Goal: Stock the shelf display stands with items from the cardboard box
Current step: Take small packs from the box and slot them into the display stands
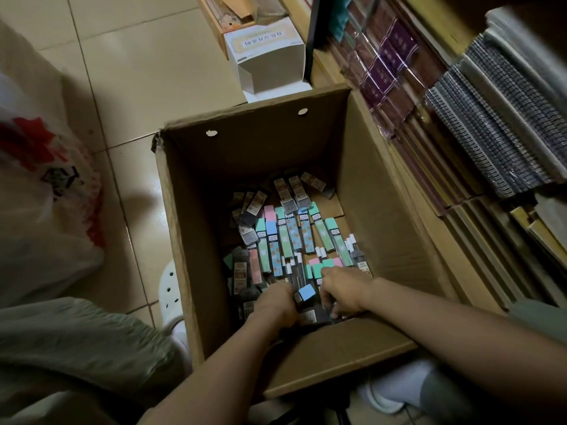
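Both forearms reach from the near edge down into the box (383, 210), which stands open on the tiled floor (138, 72) between the person's knees, presumably so the stock sits right under the hands. Furthest left, a white plastic bag (46, 210) with red print slumps on the tiles, and just beside the box's left wall a white perforated stool (168, 289) peeks out. Inside the box, the left hand (276, 303) is curled shut around a bundle of dark slim packs (245, 305) against the near wall; how many it clamps I cannot tell. Touching it, a blue-capped pack (306, 293) stands up between the two hands, seemingly being added to the bundle. The right hand (345, 291) is closed over more packs beside it, fingers bent down into the pile, likely gathering a handful rather than single pieces. Beyond the hands, the loose pile of pastel packs (291, 237) with mint, pink and blue caps covers the box bottom, so plenty remains to move. Behind the box sits a small white carton (270, 53), open at the front. To the right, shelves (460, 225) hold wrapped purple books (386, 69) and spiral notebooks (497, 133), close enough to reach from this spot; the display stands themselves are not clearly in view.
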`<state>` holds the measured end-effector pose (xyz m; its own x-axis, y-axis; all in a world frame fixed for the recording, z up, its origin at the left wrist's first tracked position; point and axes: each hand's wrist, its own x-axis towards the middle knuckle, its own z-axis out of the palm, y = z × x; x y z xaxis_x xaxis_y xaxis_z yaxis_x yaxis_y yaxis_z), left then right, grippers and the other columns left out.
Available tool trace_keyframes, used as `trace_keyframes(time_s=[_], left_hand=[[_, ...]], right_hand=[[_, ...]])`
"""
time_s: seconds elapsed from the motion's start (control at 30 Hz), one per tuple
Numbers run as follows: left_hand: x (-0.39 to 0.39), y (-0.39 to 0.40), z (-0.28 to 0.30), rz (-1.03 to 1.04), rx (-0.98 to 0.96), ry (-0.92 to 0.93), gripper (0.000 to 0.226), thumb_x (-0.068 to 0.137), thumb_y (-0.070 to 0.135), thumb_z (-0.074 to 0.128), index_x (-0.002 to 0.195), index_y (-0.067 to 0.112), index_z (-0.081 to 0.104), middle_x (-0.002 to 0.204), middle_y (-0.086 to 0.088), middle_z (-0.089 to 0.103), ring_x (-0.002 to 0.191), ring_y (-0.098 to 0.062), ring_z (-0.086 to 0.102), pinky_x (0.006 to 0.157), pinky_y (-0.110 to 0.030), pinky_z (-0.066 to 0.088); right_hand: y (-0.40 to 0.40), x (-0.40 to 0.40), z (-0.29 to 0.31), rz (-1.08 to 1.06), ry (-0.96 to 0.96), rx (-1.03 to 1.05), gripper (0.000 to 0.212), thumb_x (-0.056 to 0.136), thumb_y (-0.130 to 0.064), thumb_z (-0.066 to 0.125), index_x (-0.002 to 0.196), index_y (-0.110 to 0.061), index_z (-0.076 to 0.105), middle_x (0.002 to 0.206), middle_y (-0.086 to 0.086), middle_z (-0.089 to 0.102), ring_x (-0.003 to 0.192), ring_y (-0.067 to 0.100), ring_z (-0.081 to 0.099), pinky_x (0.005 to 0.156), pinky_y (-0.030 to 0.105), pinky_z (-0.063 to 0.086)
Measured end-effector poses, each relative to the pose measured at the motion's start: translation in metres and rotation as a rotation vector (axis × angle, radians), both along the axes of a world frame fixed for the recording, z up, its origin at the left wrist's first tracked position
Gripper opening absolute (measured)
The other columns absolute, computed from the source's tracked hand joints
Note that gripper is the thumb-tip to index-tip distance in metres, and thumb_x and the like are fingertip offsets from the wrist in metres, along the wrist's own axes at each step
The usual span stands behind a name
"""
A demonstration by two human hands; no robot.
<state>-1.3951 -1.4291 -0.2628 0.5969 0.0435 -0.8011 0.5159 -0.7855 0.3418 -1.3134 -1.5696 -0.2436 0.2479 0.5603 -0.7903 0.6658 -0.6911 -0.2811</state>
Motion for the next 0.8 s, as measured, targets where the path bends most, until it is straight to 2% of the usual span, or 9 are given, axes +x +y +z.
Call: trace_keyframes(time_s=[0.1, 0.2, 0.27, 0.33, 0.43, 0.5, 0.6, 0.67, 0.8], left_hand=[[0.01, 0.009, 0.003, 0.222, 0.003, -0.051, 0.029, 0.087, 0.02, 0.067, 0.115, 0.015, 0.062, 0.112, -0.005, 0.064, 0.097, -0.022, 0.062, 0.083, -0.033, 0.054], [0.016, 0.017, 0.006, 0.558, -0.108, -0.092, 0.033, 0.083, 0.019, 0.074, 0.113, 0.011, 0.062, 0.134, -0.01, 0.055, 0.103, -0.023, 0.064, 0.088, -0.031, 0.053], [0.018, 0.017, 0.012, 0.754, -0.255, -0.081, 0.021, 0.085, 0.017, 0.073, 0.103, 0.01, 0.066, 0.119, -0.01, 0.065, 0.093, -0.022, 0.068, 0.083, -0.036, 0.058], [0.023, 0.017, 0.022, 0.889, -0.356, -0.075, 0.02, 0.089, 0.015, 0.069, 0.108, 0.007, 0.067, 0.095, -0.006, 0.07, 0.077, -0.017, 0.068, 0.064, -0.03, 0.058], [0.032, 0.021, 0.044, 0.987, -0.454, -0.115, 0.015, 0.092, 0.014, 0.064, 0.106, 0.008, 0.065, 0.083, -0.006, 0.067, 0.06, -0.012, 0.062, 0.048, -0.022, 0.049], [0.04, 0.026, 0.067, 0.969, -0.495, -0.144, 0.008, 0.093, 0.014, 0.064, 0.098, 0.009, 0.062, 0.077, -0.006, 0.064, 0.047, -0.007, 0.059, 0.041, -0.019, 0.045], [0.058, 0.034, 0.114, 0.808, -0.602, -0.231, 0.014, 0.092, 0.012, 0.064, 0.105, 0.006, 0.063, 0.076, -0.006, 0.064, 0.042, -0.002, 0.058, 0.04, -0.015, 0.042], [0.076, 0.042, 0.153, 0.58, -0.633, -0.298, 0.018, 0.091, 0.015, 0.066, 0.107, 0.005, 0.064, 0.08, -0.007, 0.067, 0.053, -0.007, 0.062, 0.048, -0.02, 0.047], [0.11, 0.055, 0.241, 0.192, -0.616, -0.394, 0.02, 0.086, 0.022, 0.072, 0.104, 0.017, 0.068, 0.086, -0.002, 0.073, 0.073, -0.013, 0.071, 0.062, -0.026, 0.056]], right_hand=[[-0.003, 0.009, 0.0, -0.23, 0.06, 0.034, 0.014, 0.083, -0.02, 0.075, 0.093, -0.011, 0.071, 0.098, 0.003, 0.065, 0.092, 0.02, 0.062, 0.08, 0.034, 0.052], [-0.001, 0.023, 0.009, -0.575, 0.064, 0.144, 0.012, 0.088, -0.021, 0.071, 0.094, -0.012, 0.067, 0.082, -0.005, 0.062, 0.076, 0.009, 0.058, 0.07, 0.023, 0.048], [0.004, 0.029, 0.018, -0.768, 0.061, 0.223, 0.01, 0.089, -0.019, 0.069, 0.093, -0.013, 0.063, 0.079, -0.003, 0.059, 0.072, 0.009, 0.056, 0.067, 0.022, 0.046], [0.01, 0.035, 0.028, -0.86, 0.03, 0.283, 0.008, 0.09, -0.016, 0.067, 0.093, -0.014, 0.06, 0.078, -0.003, 0.056, 0.073, 0.011, 0.054, 0.068, 0.024, 0.045], [0.016, 0.045, 0.056, -0.977, 0.02, 0.363, 0.013, 0.093, -0.01, 0.063, 0.105, -0.015, 0.059, 0.084, -0.004, 0.055, 0.077, 0.013, 0.058, 0.061, 0.02, 0.047], [0.015, 0.054, 0.085, -1.044, 0.08, 0.402, 0.028, 0.094, -0.005, 0.058, 0.122, -0.012, 0.058, 0.096, 0.001, 0.057, 0.072, 0.012, 0.062, 0.052, 0.015, 0.05], [0.008, 0.064, 0.148, -1.043, 0.1, 0.442, 0.046, 0.094, -0.002, 0.058, 0.138, -0.012, 0.049, 0.105, 0.004, 0.054, 0.074, 0.014, 0.065, 0.06, 0.021, 0.058], [-0.003, 0.069, 0.196, -1.051, 0.066, 0.509, 0.051, 0.091, -0.001, 0.061, 0.139, -0.016, 0.049, 0.106, 0.004, 0.053, 0.08, 0.019, 0.068, 0.067, 0.027, 0.06], [-0.025, 0.067, 0.283, -1.091, 0.089, 0.68, 0.054, 0.09, -0.001, 0.062, 0.14, -0.015, 0.048, 0.116, 0.013, 0.057, 0.087, 0.021, 0.07, 0.064, 0.021, 0.057]])
